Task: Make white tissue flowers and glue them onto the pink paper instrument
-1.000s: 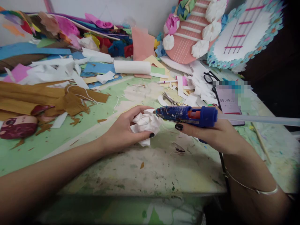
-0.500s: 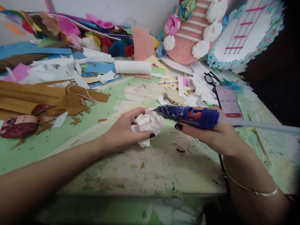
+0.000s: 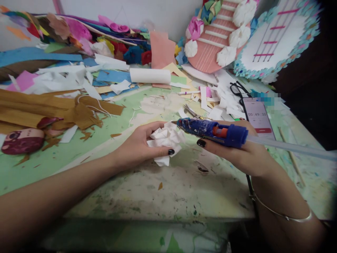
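A white paper flower (image 3: 165,140) with folded, crumpled petals is pinched between the thumb and fingers of my left hand (image 3: 143,142), just above the table. My right hand (image 3: 237,154) is wrapped round a blue glue gun (image 3: 210,130), its body smeared with dried glue. The gun's nozzle points left and reaches the upper right edge of the flower; whether it touches the paper I cannot tell. A long translucent glue stick (image 3: 286,145) sticks out of the gun's back end. My right fingers are mostly hidden behind the gun.
Scissors (image 3: 191,111) and white paper scraps lie behind the gun. A phone (image 3: 257,117) and glasses (image 3: 235,89) rest at the right. A white paper roll (image 3: 150,76), brown crepe paper (image 3: 23,109) and a maroon box-like object (image 3: 23,141) spread leftward. Decorated paper guitars (image 3: 210,38) lean at the back.
The nozzle stays by the flower's upper edge, with only a very slight shift of the gun. The whole view has moved a little. Both hands keep their holds.
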Available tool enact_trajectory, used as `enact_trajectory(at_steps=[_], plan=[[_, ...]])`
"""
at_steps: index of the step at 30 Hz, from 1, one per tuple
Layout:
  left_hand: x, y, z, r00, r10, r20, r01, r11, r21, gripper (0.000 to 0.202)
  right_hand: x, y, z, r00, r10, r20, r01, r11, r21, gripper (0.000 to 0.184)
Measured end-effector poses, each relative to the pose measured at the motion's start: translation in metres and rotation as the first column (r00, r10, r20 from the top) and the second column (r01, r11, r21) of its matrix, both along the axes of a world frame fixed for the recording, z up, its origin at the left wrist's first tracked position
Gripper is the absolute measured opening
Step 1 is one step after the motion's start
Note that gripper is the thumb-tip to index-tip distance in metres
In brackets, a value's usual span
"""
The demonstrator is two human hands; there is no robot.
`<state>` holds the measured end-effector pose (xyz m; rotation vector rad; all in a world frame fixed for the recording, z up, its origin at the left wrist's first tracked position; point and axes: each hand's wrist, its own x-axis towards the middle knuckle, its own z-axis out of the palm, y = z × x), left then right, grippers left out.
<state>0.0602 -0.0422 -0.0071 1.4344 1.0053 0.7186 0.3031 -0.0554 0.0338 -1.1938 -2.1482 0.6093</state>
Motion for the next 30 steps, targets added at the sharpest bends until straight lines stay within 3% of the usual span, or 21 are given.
enact_trajectory(at_steps=[11, 15, 18, 22, 30], plan=[[-0.0009, 0.0019, -0.0019, 1.0, 0.01, 0.009, -0.01, 1.0, 0.01, 0.05, 0.0035, 0.0012, -0.0006, 0.999, -0.033, 0.024, 0.032, 0.998, 0.046, 0.036], [-0.0025, 0.0022, -0.0033, 1.0, 0.008, 0.019, -0.009, 1.0, 0.029, 0.061, 0.0043, 0.0003, 0.0024, 1.0, -0.015, -0.01, 0.015, 0.999, -0.041, 0.035], [-0.0032, 0.0026, -0.0036, 1.0, 0.022, 0.021, -0.023, 0.999, 0.042, 0.062, 0.0046, -0.002, 0.0041, 0.992, -0.032, -0.122, 0.017, 0.992, -0.122, 0.031], [-0.0028, 0.0032, -0.0031, 0.997, 0.064, 0.041, -0.065, 0.998, 0.017, 0.06, 0.0058, -0.0044, 0.0029, 0.97, -0.06, -0.234, 0.029, 0.99, -0.136, 0.022], [-0.0027, 0.0034, -0.0035, 0.989, 0.086, 0.118, -0.079, 0.995, -0.063, 0.05, 0.0039, 0.0012, 0.0011, 0.951, -0.188, -0.247, 0.152, 0.976, -0.156, 0.016]])
